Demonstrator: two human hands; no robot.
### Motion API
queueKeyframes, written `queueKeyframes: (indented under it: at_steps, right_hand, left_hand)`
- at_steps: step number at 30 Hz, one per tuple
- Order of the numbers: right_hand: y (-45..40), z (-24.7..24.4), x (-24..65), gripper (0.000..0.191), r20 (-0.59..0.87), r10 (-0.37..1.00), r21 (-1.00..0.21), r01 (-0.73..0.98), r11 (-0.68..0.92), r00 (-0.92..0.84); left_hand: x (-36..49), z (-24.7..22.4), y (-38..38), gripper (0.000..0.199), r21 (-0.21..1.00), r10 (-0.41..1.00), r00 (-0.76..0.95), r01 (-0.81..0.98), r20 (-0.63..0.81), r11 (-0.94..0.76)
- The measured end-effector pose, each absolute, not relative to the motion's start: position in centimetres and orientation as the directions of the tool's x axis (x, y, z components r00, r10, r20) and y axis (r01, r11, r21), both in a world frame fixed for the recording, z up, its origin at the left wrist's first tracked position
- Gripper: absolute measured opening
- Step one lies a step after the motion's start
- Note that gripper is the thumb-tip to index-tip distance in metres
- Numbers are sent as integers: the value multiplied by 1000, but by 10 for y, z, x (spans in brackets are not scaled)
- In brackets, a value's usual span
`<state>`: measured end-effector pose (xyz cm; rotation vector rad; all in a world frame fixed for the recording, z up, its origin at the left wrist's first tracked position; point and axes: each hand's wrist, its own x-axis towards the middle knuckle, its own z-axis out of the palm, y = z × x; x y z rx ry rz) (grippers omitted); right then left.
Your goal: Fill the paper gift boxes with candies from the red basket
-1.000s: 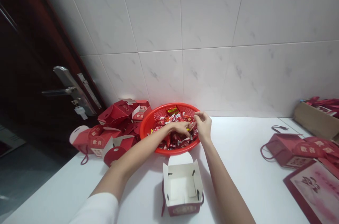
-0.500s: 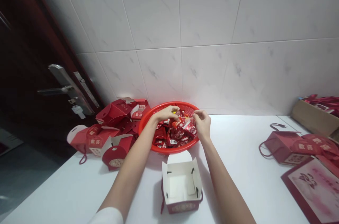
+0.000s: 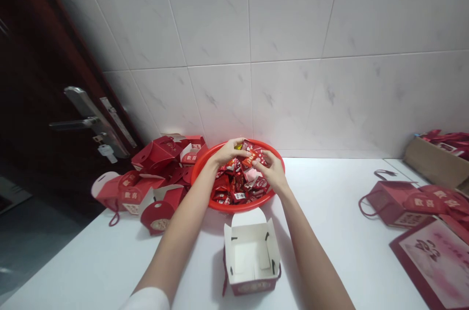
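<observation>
Your basket (image 3: 234, 209) bright red; wrapped candies (image 3: 239, 184) mostly red, some pink, yellow.
Box nearest you (image 3: 251, 256) white inside, dark red outside. Your sleeve (image 3: 148, 298) white, table (image 3: 322, 202) white, wall tiles (image 3: 286, 16) pale grey, darker veins.

dark door (image 3: 25, 65) | silver lever handle (image 3: 73, 124) | keys (image 3: 107, 153) hanging beneath | marbled tile wall (image 3: 286, 16) behind

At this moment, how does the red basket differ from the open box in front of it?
The basket is oval and wider; the box is four-sided and narrower. The basket holds many wrapped sweets, while the box shows its bare white floor. Both are open at the top and stand on the white table.
</observation>
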<state>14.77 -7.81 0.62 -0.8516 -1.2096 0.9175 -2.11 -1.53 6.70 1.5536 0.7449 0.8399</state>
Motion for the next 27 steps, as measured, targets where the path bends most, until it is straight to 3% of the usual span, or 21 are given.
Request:
queueKeyframes:
  at_steps: [8, 16, 27]
  right_hand:
    - [-77, 7, 150, 22, 385, 900, -904, -111, 412, 203]
    - [-79, 9, 150, 24, 370, 895, -892, -176, 417, 249]
    - [-80, 10, 148, 27, 336, 909, -895, -218, 390, 246]
  left_hand:
    - [-19, 64, -13, 47, 986, 863, 489, 40, 123, -163]
    - [-18, 64, -12, 45, 995, 863, 497, -11, 90, -98]
    - [-18, 62, -9, 44, 986, 848, 509, -8, 148, -168]
